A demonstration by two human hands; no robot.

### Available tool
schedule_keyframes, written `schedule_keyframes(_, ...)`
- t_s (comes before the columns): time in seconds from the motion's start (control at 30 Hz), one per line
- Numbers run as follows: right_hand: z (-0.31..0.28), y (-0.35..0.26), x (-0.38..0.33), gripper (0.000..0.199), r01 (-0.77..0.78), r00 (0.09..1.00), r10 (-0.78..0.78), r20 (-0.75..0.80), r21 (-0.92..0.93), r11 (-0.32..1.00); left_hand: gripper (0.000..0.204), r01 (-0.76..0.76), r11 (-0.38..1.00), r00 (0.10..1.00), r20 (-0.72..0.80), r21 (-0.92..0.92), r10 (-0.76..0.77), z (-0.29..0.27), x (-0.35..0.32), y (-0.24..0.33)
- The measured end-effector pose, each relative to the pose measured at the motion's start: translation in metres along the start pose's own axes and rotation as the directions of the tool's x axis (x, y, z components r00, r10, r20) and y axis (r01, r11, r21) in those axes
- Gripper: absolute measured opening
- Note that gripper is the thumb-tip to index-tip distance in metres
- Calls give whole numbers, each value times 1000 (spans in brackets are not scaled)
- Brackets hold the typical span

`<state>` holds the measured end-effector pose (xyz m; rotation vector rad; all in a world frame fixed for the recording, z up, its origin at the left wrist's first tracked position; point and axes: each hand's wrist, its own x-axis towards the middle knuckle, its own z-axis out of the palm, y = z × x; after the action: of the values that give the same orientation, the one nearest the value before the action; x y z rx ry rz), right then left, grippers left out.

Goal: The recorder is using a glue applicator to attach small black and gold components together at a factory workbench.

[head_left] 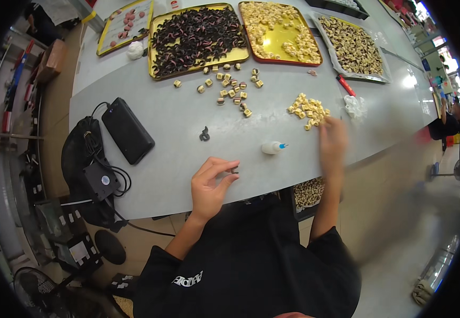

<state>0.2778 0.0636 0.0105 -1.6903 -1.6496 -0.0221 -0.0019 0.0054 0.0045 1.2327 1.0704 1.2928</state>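
Near the table's front edge, my left hand [208, 185] pinches a small dark curved piece [234, 170] between thumb and fingertips. My right hand [334, 143] reaches to the near edge of a pile of small pale-yellow pieces [306, 107]; motion smears its fingers, so whether it grips one is unclear. Between the hands a small white squeeze bottle [270, 148] with a blue tip lies on its side. A loose dark curled piece [204, 134] rests beyond my left hand. Farther off are several scattered yellow pieces with dark bands [232, 91].
Along the far side stand a tray of dark curved pieces [153, 66], a tray of yellow pieces [321, 59] and a lined tray of banded pieces [383, 79]. A red marker [346, 85] lies beside crumpled plastic [355, 107]. At left are a black power bank [127, 130] and cables.
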Motion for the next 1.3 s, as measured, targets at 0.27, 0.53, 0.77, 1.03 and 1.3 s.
schedule_keyframes(0.27, -21, -41, -29, 14, -100, 967, 237, -91, 723, 683, 26, -39, 999, 998, 58, 12, 38, -3, 1, -2)
schedule_keyframes(0.53, 1, -98, -71, 19, -388, 897, -47, 440, 833, 395, 25, -213, 969, 974, 105, 126, 200, -6, 1, -1)
schedule_keyframes(0.77, 18, -108, -73, 19, -593, 803, -14, 596, 801, 86, 24, -210, 970, 974, 115, 126, 196, -5, 1, 3)
schedule_keyframes(1.03, 19, -105, -73, 28, -722, 691, -32, 722, 692, 2, 26, -198, 973, 976, 121, 121, 183, -5, 0, 3)
schedule_keyframes(1.3, 19, -105, -69, 28, -831, 555, -60, 830, 548, -100, 28, -226, 967, 964, 170, 117, 204, -8, -1, -2)
